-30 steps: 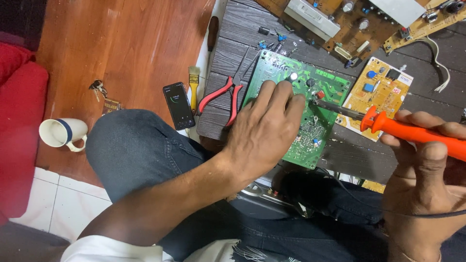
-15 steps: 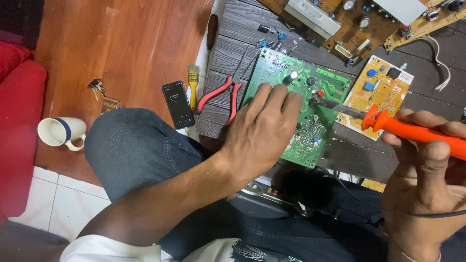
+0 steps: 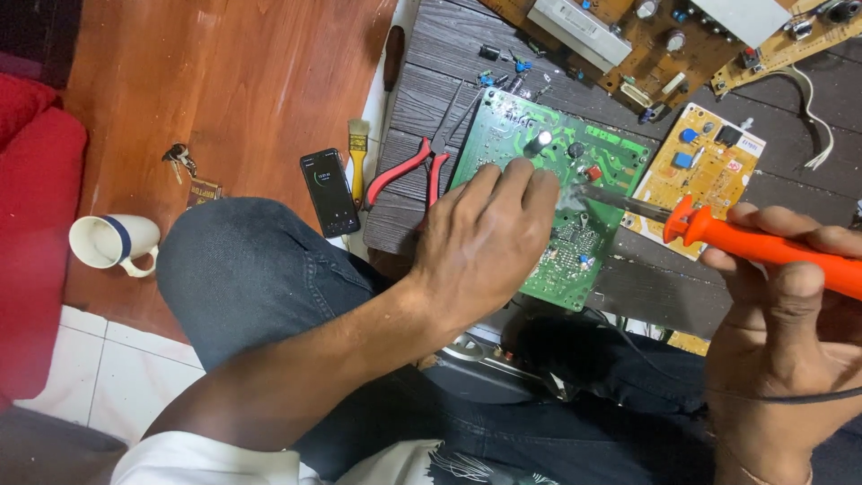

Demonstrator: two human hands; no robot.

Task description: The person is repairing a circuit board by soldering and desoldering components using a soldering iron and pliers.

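Note:
A green circuit board (image 3: 575,242) lies on a dark wooden slat surface (image 3: 449,99). My left hand (image 3: 485,242) rests on the board, fingers curled down and pressing it near its middle. My right hand (image 3: 781,341) grips an orange-handled soldering iron (image 3: 763,247). Its metal tip (image 3: 593,193) touches the board just right of my left fingertips, and a faint wisp of smoke rises there.
Red-handled pliers (image 3: 409,166) lie left of the board, with a small yellow brush (image 3: 358,157) and a black phone (image 3: 329,191) on the wood floor. Keys (image 3: 180,160) and a white mug (image 3: 112,242) sit further left. Yellow (image 3: 696,175) and brown boards (image 3: 646,45) lie beyond.
The soldering iron has slid left, bringing its tip onto the board beside my left fingers. My left hand has stayed on the board.

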